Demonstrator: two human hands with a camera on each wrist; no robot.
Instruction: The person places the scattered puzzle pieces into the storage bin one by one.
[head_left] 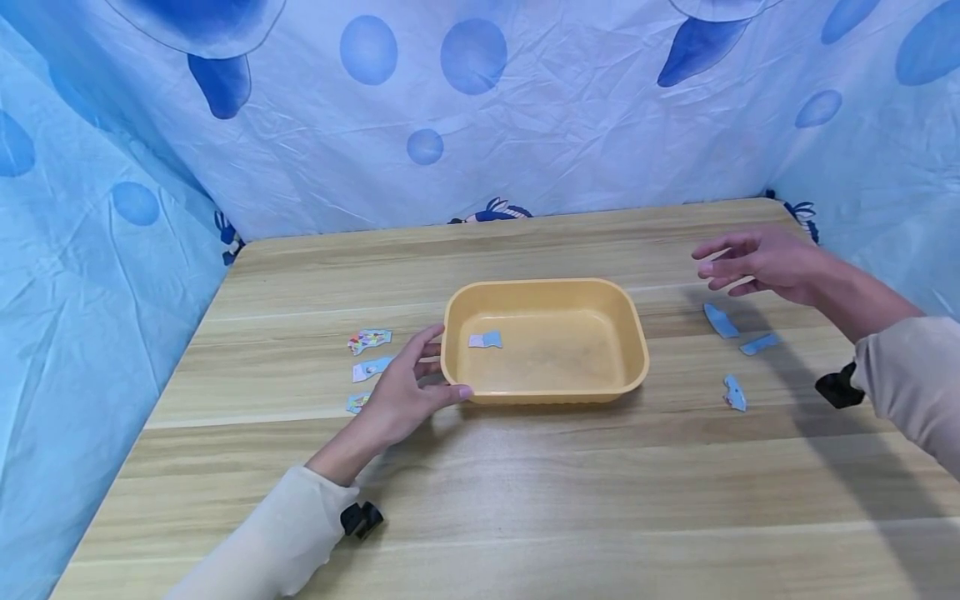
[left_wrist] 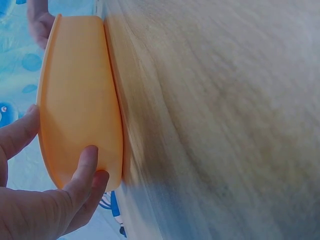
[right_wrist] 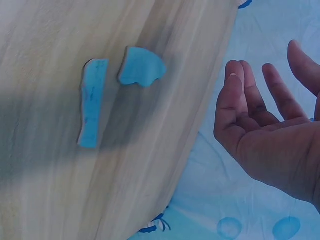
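Note:
A yellow plastic basin (head_left: 547,398) rests on the table. My left hand (head_left: 408,387) holds its near left corner, thumb at the rim and fingers against the outer wall (left_wrist: 80,100). A small flat pink-and-blue piece (head_left: 486,339), like a jigsaw piece, lies inside at the left. My right hand (head_left: 765,262) hovers over the far right of the table, fingers loosely bent and holding nothing. Nearest to it are a wide blue piece (head_left: 720,321) and a narrow blue piece (head_left: 760,344), both also in the right wrist view. A blue patterned piece (head_left: 735,393) lies closer to me.
Beside my left hand lie a multicoloured piece (head_left: 369,340), a pale blue-and-pink piece (head_left: 371,368) and another piece (head_left: 357,402) partly hidden by the hand. A blue patterned curtain (head_left: 465,183) hangs behind and at both sides of the wooden table (head_left: 525,492).

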